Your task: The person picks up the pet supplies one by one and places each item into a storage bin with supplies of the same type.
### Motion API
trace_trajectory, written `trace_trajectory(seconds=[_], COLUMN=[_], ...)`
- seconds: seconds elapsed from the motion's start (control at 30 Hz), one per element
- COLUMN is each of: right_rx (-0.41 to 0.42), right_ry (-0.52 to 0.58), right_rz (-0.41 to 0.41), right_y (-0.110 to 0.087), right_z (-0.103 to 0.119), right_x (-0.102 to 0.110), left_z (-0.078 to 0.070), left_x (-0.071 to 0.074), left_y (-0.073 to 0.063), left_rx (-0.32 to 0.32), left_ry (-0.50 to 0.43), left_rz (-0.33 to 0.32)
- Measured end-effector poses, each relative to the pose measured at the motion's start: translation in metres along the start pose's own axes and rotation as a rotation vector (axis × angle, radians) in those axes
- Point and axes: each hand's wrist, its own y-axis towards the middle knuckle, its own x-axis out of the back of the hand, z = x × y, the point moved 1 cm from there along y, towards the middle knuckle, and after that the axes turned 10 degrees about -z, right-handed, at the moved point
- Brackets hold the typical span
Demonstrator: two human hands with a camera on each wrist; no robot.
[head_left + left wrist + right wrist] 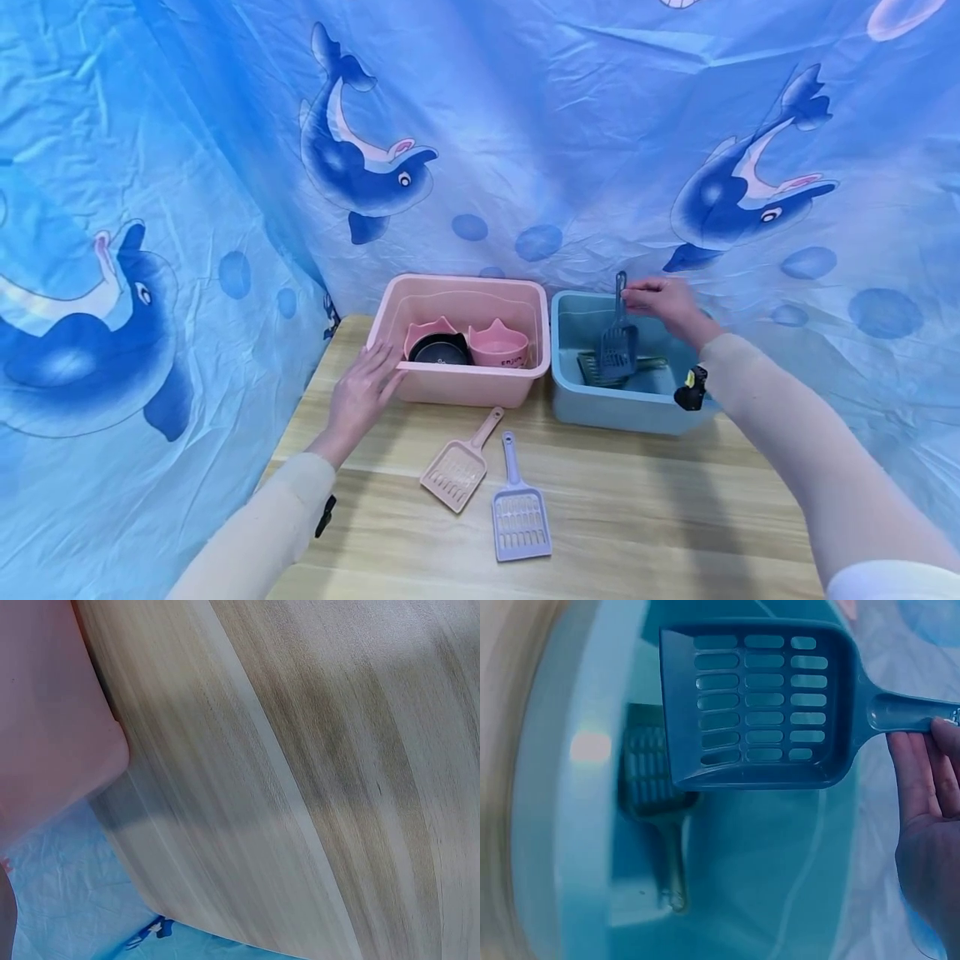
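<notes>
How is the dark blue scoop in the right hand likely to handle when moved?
The dark blue scoop is probably stiff, showing no sag though the right hand holds it at one end. It is likely light for its size, since rows of slots pierce it. Its sheen suggests it may slip under a loose grip.

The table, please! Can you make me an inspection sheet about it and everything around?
Surface: wood-look table.
Job's things: blue scoop over the teal tub; green scoop inside that tub; pink tub holding two pink bowls and a black bowl.
Clutter: pink scoop and lilac scoop, lying loose in front of the tubs.
Hands: right hand pinches the blue scoop's handle; left hand rests on the pink tub's rim.
Cables: nothing seen.
Surroundings: blue dolphin-print sheets.
</notes>
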Motion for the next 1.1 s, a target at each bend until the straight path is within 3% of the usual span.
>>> trace_trajectory(seconds=[0.17, 0.33, 0.6, 0.87, 1.1], right_rx=[-0.06, -0.063, -0.077, -0.098, -0.017], right_ry=[0.022, -0.005, -0.273, -0.301, -0.456], right_rz=[-0.005, 0.016, 0.177, 0.23, 0.24], right_y=[-0.001, -0.005, -0.015, -0.03, -0.058], right_z=[-0.017, -0.029, -0.04, -0.031, -0.025], right_x=[-0.009, -0.016, -0.016, 0.018, 0.055], left_z=[-0.003, -0.002, 0.0, -0.001, -0.001], left_x=[-0.002, -0.001, 0.0, -0.001, -0.004], left_y=[0.003, 0.003, 0.0, 0.001, 0.0], left_rx=[-0.011, 0.004, 0.019, 0.011, 0.03], left_ry=[-0.008, -0.021, -0.012, -0.019, -0.025], left_rz=[-0.013, -0.008, -0.01, -0.01, -0.017])
